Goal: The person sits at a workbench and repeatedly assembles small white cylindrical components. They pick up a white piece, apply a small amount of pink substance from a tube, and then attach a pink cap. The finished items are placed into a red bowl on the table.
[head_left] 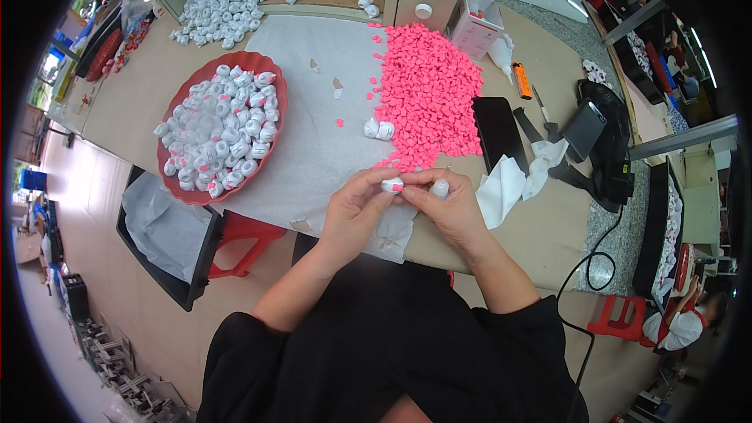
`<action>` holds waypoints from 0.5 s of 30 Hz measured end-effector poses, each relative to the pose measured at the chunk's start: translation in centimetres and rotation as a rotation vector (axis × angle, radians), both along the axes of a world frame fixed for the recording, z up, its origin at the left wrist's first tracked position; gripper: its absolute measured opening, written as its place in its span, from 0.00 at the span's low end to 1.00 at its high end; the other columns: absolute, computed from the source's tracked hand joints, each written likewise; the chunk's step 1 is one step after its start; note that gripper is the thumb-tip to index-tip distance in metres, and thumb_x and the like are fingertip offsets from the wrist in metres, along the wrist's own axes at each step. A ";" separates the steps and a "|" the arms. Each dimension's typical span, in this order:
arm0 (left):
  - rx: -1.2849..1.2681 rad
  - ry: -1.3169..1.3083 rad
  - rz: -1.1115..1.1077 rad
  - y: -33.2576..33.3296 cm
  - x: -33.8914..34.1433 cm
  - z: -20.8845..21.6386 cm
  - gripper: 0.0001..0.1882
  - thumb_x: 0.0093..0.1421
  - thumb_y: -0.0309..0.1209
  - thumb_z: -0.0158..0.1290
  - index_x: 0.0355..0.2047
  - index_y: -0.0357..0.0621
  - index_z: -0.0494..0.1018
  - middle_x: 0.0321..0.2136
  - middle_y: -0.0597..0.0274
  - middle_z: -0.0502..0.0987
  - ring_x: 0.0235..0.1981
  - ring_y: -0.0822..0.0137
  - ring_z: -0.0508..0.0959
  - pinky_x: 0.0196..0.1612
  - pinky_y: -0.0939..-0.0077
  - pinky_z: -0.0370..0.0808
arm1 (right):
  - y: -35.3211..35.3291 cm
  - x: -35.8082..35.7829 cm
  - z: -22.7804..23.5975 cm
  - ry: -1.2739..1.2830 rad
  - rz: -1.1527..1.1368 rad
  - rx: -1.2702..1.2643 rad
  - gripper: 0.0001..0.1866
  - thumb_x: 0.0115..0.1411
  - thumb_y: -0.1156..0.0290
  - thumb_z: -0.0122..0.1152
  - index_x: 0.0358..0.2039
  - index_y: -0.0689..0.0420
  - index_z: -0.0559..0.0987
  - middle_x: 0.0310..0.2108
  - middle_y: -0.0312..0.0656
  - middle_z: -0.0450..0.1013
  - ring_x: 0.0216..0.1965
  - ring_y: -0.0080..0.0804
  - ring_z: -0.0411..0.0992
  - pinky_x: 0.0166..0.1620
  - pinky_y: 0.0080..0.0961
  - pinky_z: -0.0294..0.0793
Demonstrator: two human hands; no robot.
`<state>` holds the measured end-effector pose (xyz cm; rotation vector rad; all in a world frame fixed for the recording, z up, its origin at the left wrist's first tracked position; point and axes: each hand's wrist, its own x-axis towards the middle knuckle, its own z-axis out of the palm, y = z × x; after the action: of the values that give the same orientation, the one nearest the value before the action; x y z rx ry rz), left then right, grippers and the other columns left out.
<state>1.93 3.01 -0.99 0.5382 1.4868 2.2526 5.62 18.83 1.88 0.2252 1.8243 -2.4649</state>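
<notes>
Between the fingertips of my left hand (354, 210) is a small rounded white piece (389, 184). A bright pink piece (398, 188) sits against its right side, where the thumb of my right hand (458, 215) also touches. That right hand is closed around a small white squeeze bottle (440, 189) with a thin tip pointing up and away. Just beyond my hands spreads a heap of small pink pieces (431, 82). Two or so white pieces (378, 129) lie at its left edge. Further left, a red scalloped bowl (276, 137) is full of white pieces, several bearing pink ones.
Many white pieces (223, 12) spill from a shelf at the back left. To the right lie a black phone (499, 133), crumpled white cloth (501, 190), an orange lighter (522, 81) and a knife (540, 103). A white box (475, 23) stands behind. A black tray (188, 290) is lower left.
</notes>
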 end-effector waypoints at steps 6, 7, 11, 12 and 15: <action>-0.041 0.056 0.009 0.1 0.3 0.5 0.17 0.57 0.17 0.44 0.48 0.35 0.65 0.44 0.57 0.66 0.45 0.67 0.71 0.48 0.76 0.70 | 0.0 0.4 -0.7 0.103 -0.009 0.160 0.08 0.53 0.78 0.58 0.34 0.66 0.76 0.33 0.41 0.73 0.34 0.23 0.72 0.39 0.19 0.70; -0.048 0.061 0.012 0.1 0.4 0.5 0.17 0.57 0.17 0.45 0.48 0.35 0.65 0.44 0.57 0.66 0.45 0.67 0.71 0.48 0.76 0.70 | 0.0 0.4 -0.7 0.104 -0.011 0.142 0.08 0.52 0.78 0.58 0.34 0.66 0.76 0.33 0.41 0.74 0.34 0.23 0.72 0.38 0.18 0.70; -0.098 0.095 0.022 -0.1 0.3 0.6 0.17 0.57 0.17 0.45 0.48 0.35 0.65 0.43 0.57 0.66 0.44 0.67 0.71 0.47 0.77 0.70 | 0.1 0.3 -1.2 0.303 -0.028 0.374 0.08 0.50 0.81 0.59 0.33 0.65 0.77 0.30 0.41 0.73 0.32 0.24 0.71 0.35 0.18 0.70; -0.120 0.104 0.029 -0.1 0.4 0.6 0.17 0.57 0.18 0.45 0.48 0.35 0.65 0.43 0.57 0.66 0.44 0.68 0.71 0.47 0.78 0.70 | 0.0 0.3 -1.0 0.322 -0.033 0.390 0.08 0.49 0.81 0.59 0.33 0.65 0.77 0.29 0.42 0.73 0.31 0.24 0.71 0.35 0.18 0.70; -0.155 0.101 0.038 -0.1 0.4 0.8 0.17 0.57 0.18 0.45 0.48 0.36 0.66 0.43 0.58 0.67 0.43 0.69 0.71 0.46 0.79 0.70 | 0.0 0.3 -0.9 0.362 -0.041 0.439 0.09 0.48 0.82 0.60 0.33 0.64 0.77 0.29 0.42 0.73 0.30 0.25 0.71 0.34 0.18 0.69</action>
<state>2.35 2.88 -0.15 0.5882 1.7186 2.1432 5.93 18.79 0.97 -0.1807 2.5198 -2.2067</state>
